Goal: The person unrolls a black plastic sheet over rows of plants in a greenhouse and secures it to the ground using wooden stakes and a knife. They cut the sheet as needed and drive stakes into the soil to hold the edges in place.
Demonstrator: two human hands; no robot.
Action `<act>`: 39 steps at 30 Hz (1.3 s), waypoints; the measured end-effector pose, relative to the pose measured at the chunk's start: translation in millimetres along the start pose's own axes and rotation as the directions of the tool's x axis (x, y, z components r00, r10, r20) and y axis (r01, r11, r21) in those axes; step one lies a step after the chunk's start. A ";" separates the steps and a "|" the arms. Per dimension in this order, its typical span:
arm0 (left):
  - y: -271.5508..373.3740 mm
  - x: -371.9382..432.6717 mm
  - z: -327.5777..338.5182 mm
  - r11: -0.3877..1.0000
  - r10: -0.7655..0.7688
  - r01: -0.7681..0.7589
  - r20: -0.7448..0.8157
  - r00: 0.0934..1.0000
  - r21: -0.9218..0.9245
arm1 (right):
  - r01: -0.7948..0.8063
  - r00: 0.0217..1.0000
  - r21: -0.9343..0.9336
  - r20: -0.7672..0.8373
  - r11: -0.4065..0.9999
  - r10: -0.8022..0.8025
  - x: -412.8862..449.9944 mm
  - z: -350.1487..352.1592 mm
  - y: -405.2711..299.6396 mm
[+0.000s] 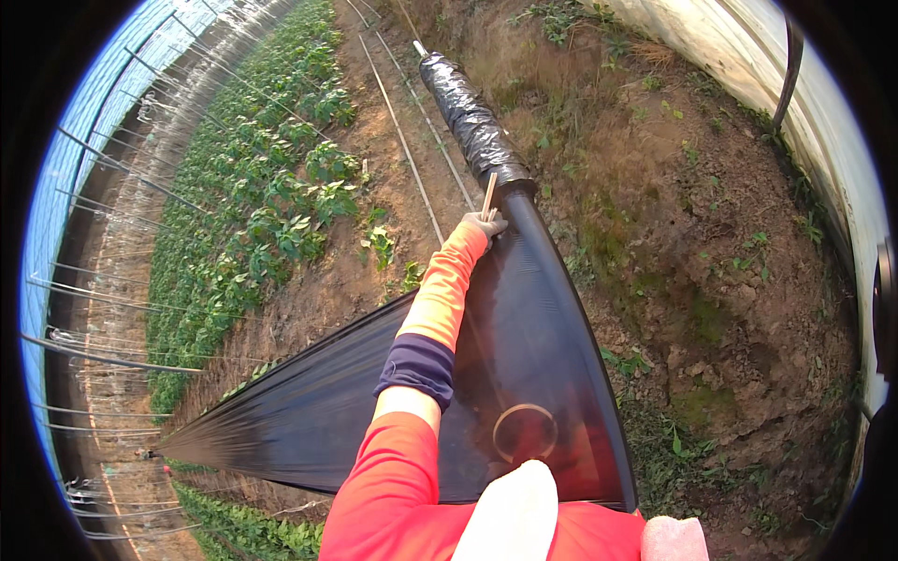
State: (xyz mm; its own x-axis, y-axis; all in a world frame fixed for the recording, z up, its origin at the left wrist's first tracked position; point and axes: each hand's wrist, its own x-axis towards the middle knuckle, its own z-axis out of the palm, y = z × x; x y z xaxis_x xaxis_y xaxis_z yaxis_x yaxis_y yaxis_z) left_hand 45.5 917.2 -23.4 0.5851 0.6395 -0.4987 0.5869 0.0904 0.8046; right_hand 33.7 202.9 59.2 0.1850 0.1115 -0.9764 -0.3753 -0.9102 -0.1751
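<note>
My left hand (485, 226), in a thin grey glove, grips a few slender wooden sticks (489, 196). It is against the black plastic film (533, 308), just below the wrapped film roll (471, 116). A pale rod end (419, 48) pokes out of the roll's far end. Dark, slightly see-through film spreads from the roll to my waist and narrows to a gathered point at the far left. A tan ring (495, 431) shows in the film before my chest; whether it lies under it or is reflected, I cannot tell. My right hand is out of view.
Leafy green plants (280, 189) grow in rows to the left, with strings and thin poles (119, 361) beyond. Two pale pipes or hoses (400, 130) run along the soil. To the right, a weedy earth bank (722, 294) meets a pale plastic greenhouse wall (828, 126) with a curved post (787, 73).
</note>
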 end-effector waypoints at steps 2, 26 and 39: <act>-0.5 -14.4 -0.6 0.999 -0.034 0.033 -0.034 0.999 -0.018 | -0.009 1.000 0.003 0.001 1.000 0.009 -1.9 1.3 -1.7; 7.4 -94.0 -78.0 0.919 0.387 -0.390 -0.295 0.874 0.051 | 0.333 0.935 0.142 -0.175 0.932 -0.307 54.0 -59.4 -111.0; 22.9 -111.0 -46.4 0.678 0.534 -0.150 -0.342 0.773 0.720 | 0.909 0.229 -0.282 -0.274 0.306 -0.934 127.7 65.3 -571.9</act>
State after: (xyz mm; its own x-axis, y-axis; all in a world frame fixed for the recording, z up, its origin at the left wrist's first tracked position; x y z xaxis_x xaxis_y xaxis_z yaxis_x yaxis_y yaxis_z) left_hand -32.0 883.7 65.4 0.5742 0.8041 0.1539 0.7132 -0.5836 0.3882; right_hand 212.6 763.7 26.4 0.6415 0.7667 -0.0259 0.3096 -0.2896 -0.9057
